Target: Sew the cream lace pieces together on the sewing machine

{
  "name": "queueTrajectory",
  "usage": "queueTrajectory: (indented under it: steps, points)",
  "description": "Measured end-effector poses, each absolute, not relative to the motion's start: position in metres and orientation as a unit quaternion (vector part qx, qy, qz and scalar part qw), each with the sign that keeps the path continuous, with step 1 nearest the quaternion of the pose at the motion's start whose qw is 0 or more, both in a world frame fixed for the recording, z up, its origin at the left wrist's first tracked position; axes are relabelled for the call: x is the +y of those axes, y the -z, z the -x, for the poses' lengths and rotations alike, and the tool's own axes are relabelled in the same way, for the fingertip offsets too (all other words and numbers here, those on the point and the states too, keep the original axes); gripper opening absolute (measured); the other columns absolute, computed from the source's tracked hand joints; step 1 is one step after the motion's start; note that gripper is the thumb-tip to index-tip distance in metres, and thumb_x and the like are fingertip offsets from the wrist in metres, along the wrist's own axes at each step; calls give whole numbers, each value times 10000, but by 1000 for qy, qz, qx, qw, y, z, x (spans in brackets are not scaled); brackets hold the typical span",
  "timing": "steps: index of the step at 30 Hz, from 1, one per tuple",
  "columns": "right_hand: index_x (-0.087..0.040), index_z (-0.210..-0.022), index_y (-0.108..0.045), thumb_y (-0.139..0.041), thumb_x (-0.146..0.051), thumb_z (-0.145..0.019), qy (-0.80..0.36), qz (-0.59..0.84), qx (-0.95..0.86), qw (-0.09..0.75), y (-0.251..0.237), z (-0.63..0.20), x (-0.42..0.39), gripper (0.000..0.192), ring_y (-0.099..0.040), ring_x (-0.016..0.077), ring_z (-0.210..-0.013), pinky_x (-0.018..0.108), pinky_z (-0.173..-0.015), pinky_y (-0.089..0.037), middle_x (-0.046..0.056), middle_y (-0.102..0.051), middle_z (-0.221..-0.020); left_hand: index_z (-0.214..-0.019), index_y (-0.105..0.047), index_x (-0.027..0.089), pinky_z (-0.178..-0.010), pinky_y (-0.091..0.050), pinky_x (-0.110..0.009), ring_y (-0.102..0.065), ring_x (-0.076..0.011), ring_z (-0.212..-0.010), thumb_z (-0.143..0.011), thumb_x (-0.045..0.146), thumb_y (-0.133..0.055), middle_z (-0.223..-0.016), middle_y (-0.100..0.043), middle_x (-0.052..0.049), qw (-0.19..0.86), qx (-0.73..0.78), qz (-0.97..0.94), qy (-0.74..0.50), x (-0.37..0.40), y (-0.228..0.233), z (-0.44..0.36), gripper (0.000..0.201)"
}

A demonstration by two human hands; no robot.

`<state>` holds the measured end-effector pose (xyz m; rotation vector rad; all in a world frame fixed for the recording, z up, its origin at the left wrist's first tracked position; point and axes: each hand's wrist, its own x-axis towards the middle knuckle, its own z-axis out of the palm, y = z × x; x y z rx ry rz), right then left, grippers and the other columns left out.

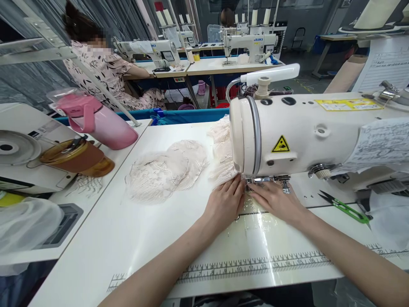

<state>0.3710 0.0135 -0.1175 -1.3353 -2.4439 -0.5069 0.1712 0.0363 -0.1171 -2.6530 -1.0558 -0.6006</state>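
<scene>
A white sewing machine (306, 132) stands on the white table (134, 238). My left hand (223, 202) lies flat on a piece of pale lace fabric (223, 170) just left of the presser foot (266, 180). Close to the foot's right side, my right hand (276, 200) rests palm down with fingers pointing at the needle area. Both hands press the lace against the table. The needle itself is hidden under the machine head.
A heap of lace pieces (166, 170) lies left of the machine. Green thread snips (347, 208) sit at the right. A pink bottle (99, 121) and a brown cup (79, 157) lie on the left side table. Another person (105, 68) sits at a far machine.
</scene>
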Motion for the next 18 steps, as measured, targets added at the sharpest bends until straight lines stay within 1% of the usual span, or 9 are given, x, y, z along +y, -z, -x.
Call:
queueTrajectory:
  steps: [3, 5, 8, 10, 12, 13, 15, 17, 18]
  points:
    - [-288, -1110, -663, -396, -243, -952, 145, 483, -846, 174, 115, -377, 16, 313, -629, 201, -830, 434, -861, -440, 47, -703, -1045, -1153, -611, 74, -933, -519, -385, -583, -266, -1153, -953, 221, -424, -1216, -624, -159, 118, -364, 903, 194, 36, 118, -172, 311]
    - [-272, -1072, -682, -406, -258, -943, 112, 504, -833, 199, 114, -380, 19, 305, -634, 215, -848, 416, -813, -472, 55, -715, -985, -1165, -602, 75, -938, -513, -385, -578, -266, -1160, -952, 222, -426, -1226, -617, -160, 116, -370, 902, 189, 36, 118, -172, 313]
    - [-258, -1047, -698, -428, -308, -935, 66, 528, -814, 233, 117, -383, 24, 296, -645, 232, -888, 398, -765, -506, 82, -707, -1009, -1181, -591, 76, -944, -502, -382, -570, -267, -1169, -948, 228, -441, -1233, -612, -162, 108, -376, 901, 188, 33, 119, -173, 316]
    - [-253, -1042, -704, -426, -344, -940, 57, 542, -804, 239, 121, -386, 27, 309, -656, 242, -856, 421, -776, -510, 99, -703, -1000, -1190, -587, 84, -942, -497, -385, -566, -266, -1172, -944, 232, -452, -1233, -612, -160, 103, -377, 900, 190, 31, 117, -174, 317]
    - [-250, -1031, -711, -413, -373, -946, 58, 548, -802, 230, 123, -389, 28, 333, -658, 243, -772, 449, -774, -506, 106, -704, -951, -1187, -590, 110, -927, -496, -412, -568, -277, -1162, -937, 253, -471, -1227, -616, -150, 99, -385, 899, 184, 31, 112, -175, 311]
    - [-249, -1032, -711, -404, -380, -950, 58, 547, -805, 223, 124, -390, 29, 344, -652, 239, -732, 458, -767, -503, 107, -704, -930, -1167, -602, 130, -915, -497, -430, -578, -282, -1141, -935, 265, -480, -1205, -629, -139, 94, -391, 898, 178, 32, 109, -175, 295]
    - [-247, -1041, -708, -377, -378, -959, 54, 543, -810, 216, 124, -390, 28, 365, -634, 225, -663, 457, -736, -500, 101, -705, -890, -1068, -644, 162, -875, -507, -455, -614, -286, -1051, -935, 284, -486, -1092, -673, -113, 71, -411, 892, 172, 42, 102, -173, 240]
    - [-236, -1021, -712, -364, -379, -963, 45, 547, -806, 223, 123, -388, 29, 380, -617, 219, -635, 436, -690, -495, 96, -703, -842, -941, -667, 170, -820, -524, -444, -642, -264, -924, -944, 285, -472, -940, -688, -90, 33, -434, 880, 192, 59, 93, -168, 226]
    - [-226, -981, -720, -368, -388, -961, 43, 553, -799, 231, 122, -386, 30, 388, -616, 222, -646, 422, -674, -491, 94, -698, -811, -912, -665, 164, -794, -532, -429, -642, -249, -880, -947, 285, -472, -912, -679, -88, 14, -445, 869, 216, 69, 89, -165, 231]
